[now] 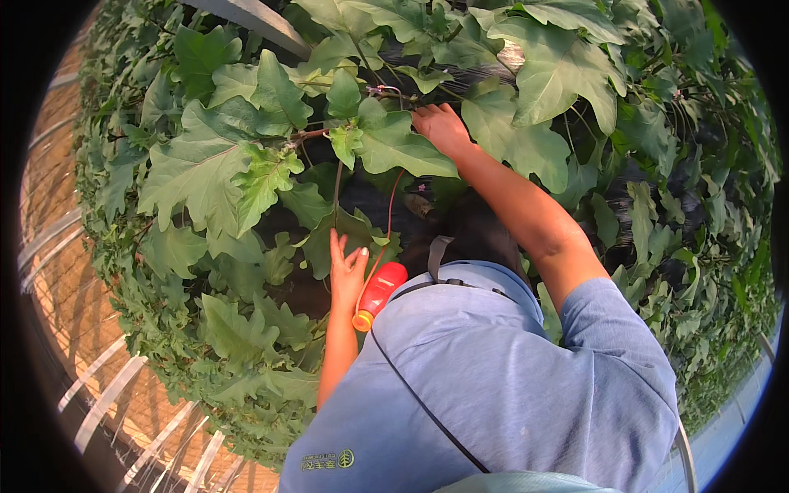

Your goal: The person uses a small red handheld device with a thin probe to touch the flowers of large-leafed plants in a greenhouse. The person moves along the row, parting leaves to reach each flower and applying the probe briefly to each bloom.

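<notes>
My left hand [347,271] is raised beside a red plastic bottle [385,285] with a yellow cap. Its fingers are apart, and the fingertips meet the lower end of a thin stem [337,191] and the edge of a drooping leaf [323,240]. Farther up, my right hand [442,130] reaches in among the stems of an eggplant plant [308,134], close to a purple flower [377,90]. Foliage hides its fingertips, so whether they grip something cannot be seen. A thin red cord [390,215] runs from the leaves down past the bottle.
Dense eggplant foliage [647,135] surrounds me on both sides. Black plastic film [622,185] shows between the plants. A pale grey post [256,21] juts in at the top. White curved bars [111,394] stand before a tan wall at the left.
</notes>
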{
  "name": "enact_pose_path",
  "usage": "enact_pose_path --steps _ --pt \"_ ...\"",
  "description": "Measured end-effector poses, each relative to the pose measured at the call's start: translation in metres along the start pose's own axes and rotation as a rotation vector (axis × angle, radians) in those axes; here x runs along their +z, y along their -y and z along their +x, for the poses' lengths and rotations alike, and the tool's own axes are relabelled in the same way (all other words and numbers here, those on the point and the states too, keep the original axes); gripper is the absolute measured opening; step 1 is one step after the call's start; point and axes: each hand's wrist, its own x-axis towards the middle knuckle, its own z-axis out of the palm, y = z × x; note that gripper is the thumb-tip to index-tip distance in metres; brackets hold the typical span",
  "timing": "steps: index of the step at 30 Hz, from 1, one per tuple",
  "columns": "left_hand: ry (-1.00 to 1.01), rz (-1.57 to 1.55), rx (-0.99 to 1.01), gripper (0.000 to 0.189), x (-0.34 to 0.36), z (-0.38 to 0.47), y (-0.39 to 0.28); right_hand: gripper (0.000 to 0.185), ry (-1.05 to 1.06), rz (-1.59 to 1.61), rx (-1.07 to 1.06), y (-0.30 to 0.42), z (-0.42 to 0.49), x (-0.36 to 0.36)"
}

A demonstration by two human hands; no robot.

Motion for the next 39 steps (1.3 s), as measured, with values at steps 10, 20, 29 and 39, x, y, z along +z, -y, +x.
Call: enact_pose_path --steps 10,20,29,39 --pt "-0.062 -0.024 -0.169 0.097 0.007 0.009 -0.012 0.050 0.179 0.159 0.019 -0.007 -0.001 -0.022" --pt "-0.112 -0.028 -0.215 0.097 0.009 0.015 -0.024 0.046 0.189 0.295 0.059 -0.015 0.003 -0.016" --pt "-0.104 -0.032 -0.179 0.082 -0.017 0.022 -0.038 0.036 0.072 0.415 0.224 -0.022 -0.053 -0.023" --pt "0.176 -0.092 -0.018 0.036 -0.105 0.060 -0.017 0.031 0.063 0.352 0.391 0.034 -0.152 -0.021"
